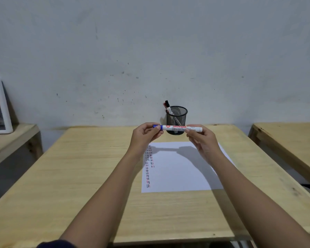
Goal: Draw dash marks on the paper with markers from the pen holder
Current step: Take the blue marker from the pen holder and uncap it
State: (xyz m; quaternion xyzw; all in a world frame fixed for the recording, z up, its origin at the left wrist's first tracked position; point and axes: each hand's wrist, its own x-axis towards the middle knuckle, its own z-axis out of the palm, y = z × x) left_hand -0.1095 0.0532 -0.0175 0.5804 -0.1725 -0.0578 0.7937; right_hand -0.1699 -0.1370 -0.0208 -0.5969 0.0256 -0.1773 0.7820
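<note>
Black mesh pen holder with two markers inside.

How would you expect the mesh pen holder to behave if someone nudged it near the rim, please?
The pen holder looks like thin wire mesh, so probably light and easy to slide on the smooth desk. It is taller than wide, and its markers lean to one side, so a push near the rim might tip it.
</note>
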